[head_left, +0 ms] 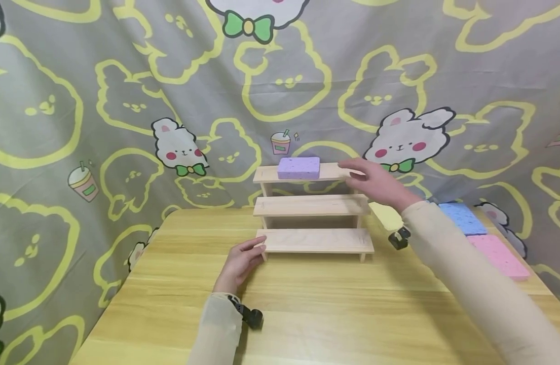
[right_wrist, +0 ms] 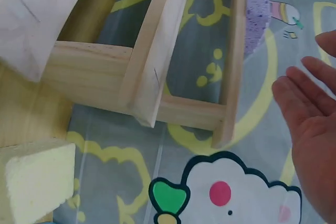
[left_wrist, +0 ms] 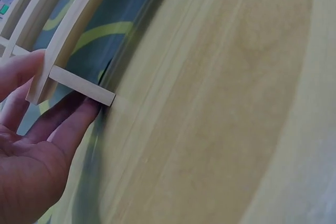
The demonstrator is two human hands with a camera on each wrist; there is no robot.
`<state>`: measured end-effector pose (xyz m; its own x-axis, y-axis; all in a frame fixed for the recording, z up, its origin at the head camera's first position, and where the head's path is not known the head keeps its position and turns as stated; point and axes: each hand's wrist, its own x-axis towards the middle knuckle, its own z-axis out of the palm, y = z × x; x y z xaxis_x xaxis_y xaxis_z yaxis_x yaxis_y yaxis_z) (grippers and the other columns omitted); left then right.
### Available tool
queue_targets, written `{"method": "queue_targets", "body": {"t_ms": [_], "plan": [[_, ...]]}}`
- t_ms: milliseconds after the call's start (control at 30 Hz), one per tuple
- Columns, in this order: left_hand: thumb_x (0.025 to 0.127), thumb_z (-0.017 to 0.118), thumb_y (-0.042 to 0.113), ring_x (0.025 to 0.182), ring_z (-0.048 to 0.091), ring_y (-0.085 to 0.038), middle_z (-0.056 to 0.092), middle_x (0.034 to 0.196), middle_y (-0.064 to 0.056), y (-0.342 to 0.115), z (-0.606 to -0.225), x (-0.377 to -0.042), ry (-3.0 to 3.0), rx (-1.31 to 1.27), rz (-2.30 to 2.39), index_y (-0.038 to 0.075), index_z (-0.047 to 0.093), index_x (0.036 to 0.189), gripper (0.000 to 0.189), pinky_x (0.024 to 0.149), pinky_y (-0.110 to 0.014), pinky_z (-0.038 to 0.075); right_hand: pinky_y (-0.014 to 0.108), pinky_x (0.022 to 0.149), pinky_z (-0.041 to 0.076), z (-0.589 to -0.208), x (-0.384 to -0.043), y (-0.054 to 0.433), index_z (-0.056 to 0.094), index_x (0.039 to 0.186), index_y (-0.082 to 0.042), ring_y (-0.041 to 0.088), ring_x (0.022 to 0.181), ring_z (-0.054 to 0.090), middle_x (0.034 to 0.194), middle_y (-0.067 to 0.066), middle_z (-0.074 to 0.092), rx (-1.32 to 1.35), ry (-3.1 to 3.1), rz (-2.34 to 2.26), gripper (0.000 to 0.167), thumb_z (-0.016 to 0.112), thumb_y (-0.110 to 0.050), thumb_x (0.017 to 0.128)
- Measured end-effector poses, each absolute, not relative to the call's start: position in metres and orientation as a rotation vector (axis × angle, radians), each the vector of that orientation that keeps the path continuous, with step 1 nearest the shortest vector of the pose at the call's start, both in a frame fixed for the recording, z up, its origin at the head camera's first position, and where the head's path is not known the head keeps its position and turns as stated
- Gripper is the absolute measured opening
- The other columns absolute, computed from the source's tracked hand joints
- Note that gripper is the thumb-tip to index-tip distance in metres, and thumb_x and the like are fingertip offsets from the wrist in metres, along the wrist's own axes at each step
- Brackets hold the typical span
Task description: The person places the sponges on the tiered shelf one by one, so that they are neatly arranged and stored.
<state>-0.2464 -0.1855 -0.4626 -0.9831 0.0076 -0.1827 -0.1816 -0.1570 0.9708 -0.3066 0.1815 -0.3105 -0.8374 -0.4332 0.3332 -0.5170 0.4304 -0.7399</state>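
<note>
A three-step wooden rack [head_left: 312, 206] stands at the back of the table. A purple sponge [head_left: 299, 167] lies on its top step. My right hand [head_left: 371, 180] hovers open just right of the sponge, over the top step's right end, holding nothing; in the right wrist view the right hand [right_wrist: 310, 124] has straight fingers beside the rack [right_wrist: 157, 77] and the purple sponge [right_wrist: 256, 9]. My left hand [head_left: 241, 261] rests open against the left end of the bottom step. In the left wrist view the left hand's fingers [left_wrist: 58, 124] touch the rack's leg [left_wrist: 81, 85].
The wooden table [head_left: 307, 309] has a blue sponge [head_left: 463, 218] and a pink sponge [head_left: 498, 255] at its right edge. A yellow sponge [right_wrist: 37, 184] lies just right of the rack. A patterned grey cloth [head_left: 124, 101] hangs behind.
</note>
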Motion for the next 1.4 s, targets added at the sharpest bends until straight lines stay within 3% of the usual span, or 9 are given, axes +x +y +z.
{"method": "queue_targets", "body": {"t_ms": [267,567,633,800,900,1133,1333,1400], "plan": [[0.091,0.07,0.002,0.105,0.06,-0.02,0.049,0.141,-0.017,-0.185,-0.464,-0.25,2.006,-0.14,2.276,-0.006,0.064,0.123,0.034,0.091,-0.035,0.051,0.048,0.104,0.039,-0.315,-0.275,0.211,0.049,0.14,0.005,0.04,0.129,0.045,0.143,0.021,0.046,0.735,-2.696,1.27,0.043,0.053,-0.008,0.099],[0.09,0.067,-0.002,0.128,0.046,-0.029,0.037,0.151,-0.018,-0.182,-0.463,-0.249,1.992,-0.124,2.272,-0.007,0.063,0.125,0.035,0.1,-0.04,0.044,0.048,0.1,0.043,-0.328,-0.242,0.237,0.05,0.139,0.005,0.044,0.124,0.048,0.141,0.024,0.047,0.612,-2.715,1.259,0.044,0.056,-0.016,0.101],[0.09,0.067,-0.003,0.129,0.046,-0.029,0.037,0.152,-0.018,-0.182,-0.463,-0.249,1.974,-0.132,2.282,-0.007,0.063,0.125,0.035,0.1,-0.04,0.044,0.042,0.099,0.045,-0.331,-0.234,0.242,0.05,0.139,0.004,0.044,0.124,0.048,0.141,0.023,0.047,0.594,-2.694,1.282,0.044,0.058,-0.017,0.101],[0.089,0.069,-0.003,0.116,0.056,-0.023,0.041,0.149,-0.015,-0.182,-0.466,-0.252,1.956,-0.151,2.292,-0.005,0.065,0.124,0.035,0.095,-0.036,0.048,0.014,0.093,0.043,-0.339,-0.215,0.255,0.051,0.138,0.003,0.045,0.127,0.045,0.141,0.022,0.047,0.576,-2.669,1.319,0.047,0.064,-0.015,0.097],[0.089,0.069,-0.001,0.109,0.059,-0.018,0.043,0.148,-0.015,-0.183,-0.467,-0.253,1.963,-0.142,2.284,-0.005,0.064,0.124,0.035,0.092,-0.034,0.05,0.008,0.09,0.04,-0.344,-0.207,0.26,0.052,0.138,0.003,0.046,0.126,0.045,0.141,0.022,0.047,0.583,-2.674,1.299,0.048,0.066,-0.015,0.096],[0.09,0.071,0.002,0.111,0.058,-0.019,0.042,0.148,-0.015,-0.186,-0.469,-0.253,1.97,-0.142,2.257,-0.004,0.063,0.126,0.038,0.095,-0.037,0.048,0.008,0.091,0.039,-0.358,-0.194,0.269,0.051,0.136,0.006,0.046,0.123,0.047,0.138,0.024,0.048,0.571,-2.663,1.291,0.046,0.066,-0.009,0.095],[0.091,0.071,0.006,0.12,0.053,-0.023,0.038,0.151,-0.016,-0.187,-0.467,-0.253,1.973,-0.137,2.231,-0.003,0.061,0.13,0.041,0.103,-0.043,0.041,0.005,0.088,0.038,-0.366,-0.18,0.279,0.05,0.138,0.004,0.051,0.122,0.046,0.138,0.025,0.048,0.478,-2.72,1.239,0.05,0.066,-0.021,0.097],[0.091,0.071,0.006,0.121,0.052,-0.023,0.038,0.151,-0.016,-0.186,-0.467,-0.253,1.971,-0.133,2.231,-0.003,0.061,0.13,0.041,0.103,-0.043,0.041,0.018,0.097,0.041,-0.37,-0.176,0.284,0.048,0.139,0.003,0.053,0.124,0.042,0.14,0.026,0.045,0.444,-2.741,1.23,0.052,0.065,-0.023,0.097]]}}
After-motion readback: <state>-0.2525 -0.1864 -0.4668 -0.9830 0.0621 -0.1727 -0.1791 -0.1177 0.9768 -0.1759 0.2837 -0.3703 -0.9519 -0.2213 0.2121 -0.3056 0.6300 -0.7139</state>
